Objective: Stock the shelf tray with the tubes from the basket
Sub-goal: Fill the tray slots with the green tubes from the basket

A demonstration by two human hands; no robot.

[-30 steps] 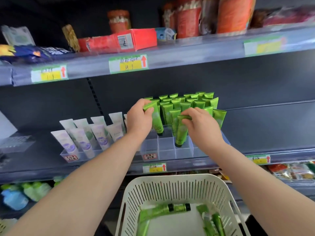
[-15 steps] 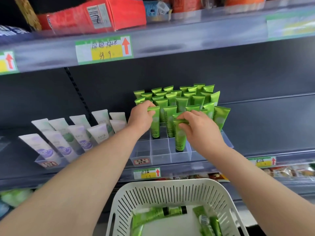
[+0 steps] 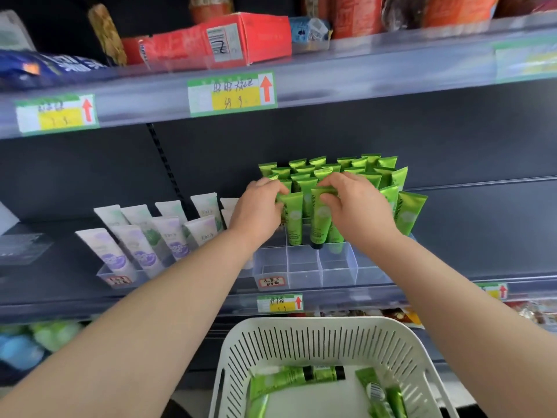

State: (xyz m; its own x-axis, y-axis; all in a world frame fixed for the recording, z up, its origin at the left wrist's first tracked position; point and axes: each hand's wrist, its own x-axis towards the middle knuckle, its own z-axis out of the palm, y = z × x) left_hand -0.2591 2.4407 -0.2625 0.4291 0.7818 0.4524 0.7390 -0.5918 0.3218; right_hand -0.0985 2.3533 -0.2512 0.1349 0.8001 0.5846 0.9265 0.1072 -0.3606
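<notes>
A clear divided shelf tray [image 3: 304,270] sits on the middle shelf, its back cells filled with several upright green tubes [image 3: 358,167]. My left hand [image 3: 259,212] pinches the top of one green tube [image 3: 294,220] standing in the tray. My right hand [image 3: 358,212] pinches the crimped top of another green tube [image 3: 319,221], black cap down in a cell beside it. The front row of cells holds nothing. Below, a white slotted basket [image 3: 316,336] holds several green tubes [image 3: 295,377] lying flat.
To the left stands a tray of white and purple tubes [image 3: 141,236]. The upper shelf edge [image 3: 361,70] with price labels overhangs the tray and carries a red box [image 3: 229,40] and packets. A lower shelf holds more goods.
Both hands have pushed their tubes further back and upright in the tray, closer together. The view has tilted slightly, bringing the basket and the shelf closer.
</notes>
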